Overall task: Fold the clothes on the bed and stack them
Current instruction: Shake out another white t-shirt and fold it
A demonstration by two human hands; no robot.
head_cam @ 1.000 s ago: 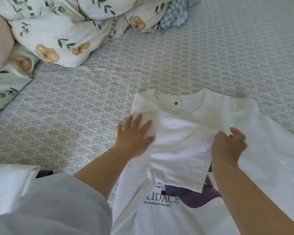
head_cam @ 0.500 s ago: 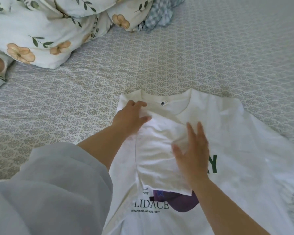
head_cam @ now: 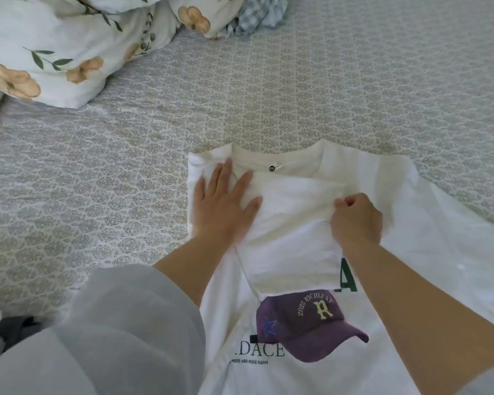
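Legible markings, all on the white T-shirt (head_cam: 454, 252):

1. Printed purple cap (head_cam: 305, 326), below the right hand (head_cam: 355, 220): arched "2025 RICHLPAY", last letters uncertain, with a large pale "R" under it.
2. Dark serif lettering below the left hand (head_cam: 226, 212): "DACE", its start covered by a fold.
3. Small line beneath: "MORE AND MORE HAPPY", start cut off.
4. Green capital "A" just below the right hand, partly covered.
5. Round black neck label (head_cam: 272, 168), above and between both hands: too small to read.
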